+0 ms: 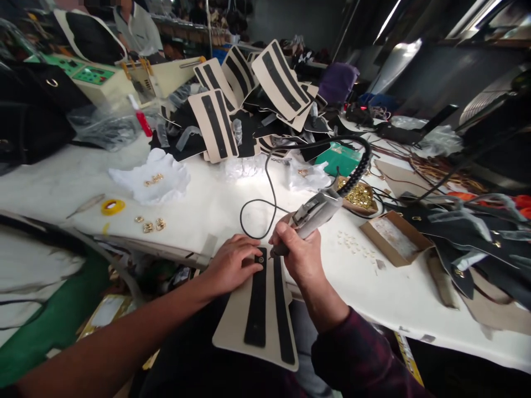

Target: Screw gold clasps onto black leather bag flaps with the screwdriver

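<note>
A beige panel with two black strips (254, 309) slopes from the table edge down over my lap. My left hand (232, 265) lies on its upper left part, thumb and index finger apart on either side of a small round metal fitting (261, 259) in the strip's end. My right hand (301, 249) is wrapped round a grey corded power screwdriver (317, 213). Its dark tip points left, close beside that fitting; whether it touches the panel I cannot tell. A thick black cable (360, 166) curves up from the tool's back end.
More striped panels (213, 124) are heaped at the back. Gold hardware (148, 226) lies at the left and fills a box (359, 194) at the right. Beside small scattered pieces (354, 243) stands a cardboard tray (396, 237). A person (139, 30) is behind a machine (93, 74).
</note>
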Tool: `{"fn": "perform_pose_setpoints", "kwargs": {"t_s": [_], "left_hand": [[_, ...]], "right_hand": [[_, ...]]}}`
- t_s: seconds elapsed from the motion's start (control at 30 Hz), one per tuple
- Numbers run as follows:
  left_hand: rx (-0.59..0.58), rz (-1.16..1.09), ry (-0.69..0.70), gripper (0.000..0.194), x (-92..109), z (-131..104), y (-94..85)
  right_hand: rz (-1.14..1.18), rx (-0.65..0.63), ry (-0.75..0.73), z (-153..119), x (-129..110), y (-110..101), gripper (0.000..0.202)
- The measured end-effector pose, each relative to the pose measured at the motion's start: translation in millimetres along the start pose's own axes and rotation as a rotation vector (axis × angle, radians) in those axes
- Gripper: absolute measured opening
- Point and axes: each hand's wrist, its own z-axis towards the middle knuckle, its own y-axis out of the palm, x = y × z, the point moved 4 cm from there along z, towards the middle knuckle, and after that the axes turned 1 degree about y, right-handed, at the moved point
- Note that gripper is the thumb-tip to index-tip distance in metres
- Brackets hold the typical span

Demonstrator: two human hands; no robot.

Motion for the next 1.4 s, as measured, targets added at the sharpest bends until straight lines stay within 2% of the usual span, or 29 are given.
{"fn": "perform_pose_setpoints", "kwargs": {"t_s": [0.13,0.5,0.7,0.87,1.1,1.3,1.4], "left_hand": [[-0.001,-0.014,-0.01,0.027,2.0,0.7,-1.3],[-0.022,-0.038,-0.024,0.025,5.8,2.1,-5.1],[-0.02,-0.031,-0.007,0.027,3.6,1.3,-2.9],[-0.013,-0.028,0.013,0.025,1.7,1.1,-1.6],[0.034,-0.014,0.002,0.03,0.4,-1.0,-0.8],[0.003,-0.021,0.026,0.023,3.0,0.4,-2.1],[0.006,-0.014,0.017,0.025,3.3,0.3,-3.0]], "right_hand": [[-0.033,-0.009,-0.038,-3.1,3.5,8.0,0.033],[-0.138,-0.094,-0.087,-4.1,4.7,18.8,0.037],[-0.223,-0.119,-0.079,-5.1,-3.3,24.0,0.026],[-0.313,-0.148,-0.137,-4.7,-11.3,29.1,0.015],[-0.276,-0.277,-0.099,-2.4,-6.3,28.6,0.027],[-0.263,-0.195,-0.078,-2.6,3.5,24.7,0.029],[-0.231,-0.215,-0.083,-2.0,4.4,24.2,0.033]]}}
